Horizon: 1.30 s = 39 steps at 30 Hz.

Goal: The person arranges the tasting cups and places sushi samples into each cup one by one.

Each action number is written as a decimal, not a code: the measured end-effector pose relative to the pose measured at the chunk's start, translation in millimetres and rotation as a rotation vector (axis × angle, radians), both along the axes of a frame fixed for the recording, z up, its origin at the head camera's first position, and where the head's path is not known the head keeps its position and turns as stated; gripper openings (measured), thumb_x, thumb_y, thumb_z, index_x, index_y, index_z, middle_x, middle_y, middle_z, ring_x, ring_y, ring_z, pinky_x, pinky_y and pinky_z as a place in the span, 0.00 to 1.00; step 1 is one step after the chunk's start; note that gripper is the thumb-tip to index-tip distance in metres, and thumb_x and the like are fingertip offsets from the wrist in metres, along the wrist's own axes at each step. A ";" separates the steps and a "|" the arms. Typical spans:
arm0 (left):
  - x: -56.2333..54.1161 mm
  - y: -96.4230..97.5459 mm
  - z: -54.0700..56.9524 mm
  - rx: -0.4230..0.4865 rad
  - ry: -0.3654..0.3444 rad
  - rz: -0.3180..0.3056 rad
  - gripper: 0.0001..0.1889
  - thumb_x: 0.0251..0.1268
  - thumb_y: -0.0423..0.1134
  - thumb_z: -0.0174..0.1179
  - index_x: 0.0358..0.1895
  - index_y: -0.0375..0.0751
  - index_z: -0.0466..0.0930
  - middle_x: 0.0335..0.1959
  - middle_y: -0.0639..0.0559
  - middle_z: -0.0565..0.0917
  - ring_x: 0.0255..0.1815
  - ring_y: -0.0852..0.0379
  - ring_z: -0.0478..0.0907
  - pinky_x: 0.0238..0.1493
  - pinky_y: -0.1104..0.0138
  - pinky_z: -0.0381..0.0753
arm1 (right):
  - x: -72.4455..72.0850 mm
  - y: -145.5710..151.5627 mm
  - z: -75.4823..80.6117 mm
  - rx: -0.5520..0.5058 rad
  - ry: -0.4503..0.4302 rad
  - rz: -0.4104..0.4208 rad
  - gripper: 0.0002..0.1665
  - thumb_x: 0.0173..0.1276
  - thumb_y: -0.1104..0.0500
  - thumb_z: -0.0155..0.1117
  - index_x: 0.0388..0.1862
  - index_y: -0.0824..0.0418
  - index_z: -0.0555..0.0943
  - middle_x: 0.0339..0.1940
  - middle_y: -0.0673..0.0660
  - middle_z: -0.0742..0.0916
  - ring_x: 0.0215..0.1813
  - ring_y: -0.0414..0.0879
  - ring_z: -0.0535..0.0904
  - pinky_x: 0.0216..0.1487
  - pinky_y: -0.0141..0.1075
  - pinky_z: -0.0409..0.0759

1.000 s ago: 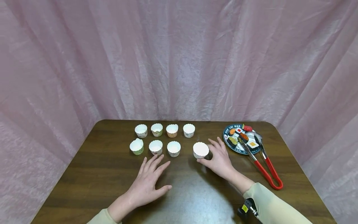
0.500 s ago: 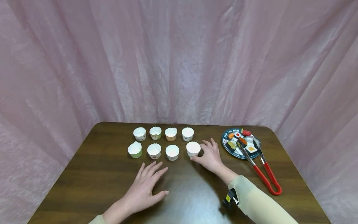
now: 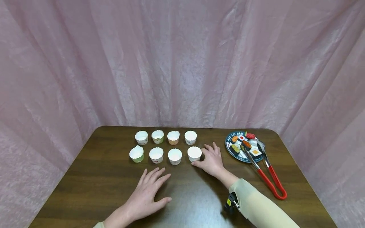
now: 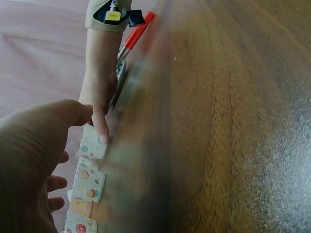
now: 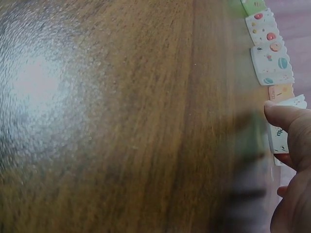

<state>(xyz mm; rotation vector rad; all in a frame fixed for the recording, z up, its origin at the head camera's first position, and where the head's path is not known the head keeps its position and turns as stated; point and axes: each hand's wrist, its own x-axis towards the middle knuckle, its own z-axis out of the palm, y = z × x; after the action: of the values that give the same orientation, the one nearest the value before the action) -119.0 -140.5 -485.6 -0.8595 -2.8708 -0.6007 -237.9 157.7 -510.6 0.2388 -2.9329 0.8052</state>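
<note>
My right hand [image 3: 211, 161] holds a white paper baking cup [image 3: 194, 153] by its side, thumb at the front, at the right end of the nearer row. That cup stands upright at table height, level with its neighbours. The right wrist view shows the thumb against the printed wall of the same cup [image 5: 277, 138]. My left hand [image 3: 147, 197] is spread, palm down, in front of the cups and holds nothing. In the left wrist view the left hand [image 4: 34, 155] appears dark and close, with the right hand [image 4: 97, 92] beyond it.
Several more baking cups stand in two rows, among them a green one [image 3: 137, 155] at front left and an orange one [image 3: 173, 141] behind. At right, red-handled tongs [image 3: 271, 182] lie across a dark plate [image 3: 229, 149] with several sushi pieces. A pink curtain [image 3: 182, 63] hangs behind the table.
My right hand has brought its baking cup leftward into line with the front row. The left hand stays spread in nearly the same place. The head view has shifted slightly.
</note>
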 end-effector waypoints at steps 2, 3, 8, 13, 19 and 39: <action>-0.4 -0.3 -0.5 -0.009 -0.009 0.005 0.41 0.62 0.65 0.65 0.76 0.54 0.69 0.80 0.51 0.61 0.82 0.50 0.50 0.78 0.41 0.39 | -0.1 -0.3 -0.1 -0.008 -0.001 0.002 0.39 0.50 0.38 0.82 0.55 0.61 0.85 0.72 0.67 0.75 0.79 0.71 0.51 0.76 0.67 0.43; -0.6 -0.4 -0.7 -0.011 -0.013 0.006 0.41 0.62 0.65 0.65 0.76 0.54 0.68 0.80 0.51 0.61 0.82 0.51 0.49 0.78 0.42 0.39 | -0.2 -0.4 -0.3 -0.005 -0.003 0.003 0.39 0.50 0.38 0.82 0.55 0.61 0.85 0.72 0.67 0.75 0.79 0.71 0.50 0.76 0.67 0.43; -1.8 -0.5 -3.0 -0.018 0.009 0.001 0.40 0.62 0.65 0.65 0.76 0.54 0.69 0.79 0.50 0.62 0.81 0.49 0.52 0.76 0.38 0.45 | -0.6 0.0 -1.2 0.011 -0.017 0.007 0.39 0.51 0.37 0.82 0.55 0.60 0.85 0.73 0.66 0.74 0.80 0.69 0.49 0.77 0.65 0.42; -2.7 -0.9 -4.0 -0.013 0.010 -0.002 0.40 0.62 0.65 0.65 0.76 0.53 0.69 0.79 0.49 0.63 0.81 0.48 0.53 0.76 0.37 0.46 | 0.0 0.8 -2.4 0.017 -0.014 0.007 0.40 0.51 0.37 0.82 0.57 0.60 0.84 0.73 0.66 0.74 0.80 0.69 0.49 0.77 0.66 0.43; -2.9 -1.8 -3.4 0.001 0.001 -0.010 0.40 0.63 0.64 0.66 0.75 0.52 0.70 0.79 0.47 0.64 0.80 0.42 0.56 0.75 0.36 0.46 | 2.2 1.8 -3.8 0.010 -0.009 0.016 0.41 0.51 0.36 0.81 0.57 0.59 0.84 0.73 0.66 0.73 0.81 0.69 0.48 0.77 0.65 0.42; -5.6 -5.3 -1.3 0.052 0.056 -0.022 0.41 0.59 0.61 0.70 0.74 0.50 0.72 0.79 0.50 0.64 0.80 0.47 0.55 0.76 0.37 0.47 | 38.1 32.0 19.4 0.018 -0.044 0.080 0.58 0.52 0.37 0.81 0.77 0.59 0.69 0.77 0.65 0.69 0.81 0.67 0.47 0.75 0.66 0.51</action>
<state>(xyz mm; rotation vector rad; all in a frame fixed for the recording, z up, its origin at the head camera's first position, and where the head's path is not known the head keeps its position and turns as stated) -124.7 -145.8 -486.8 -0.8870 -2.7864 -0.6399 -199.8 189.7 -491.1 0.3467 -2.9902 0.8045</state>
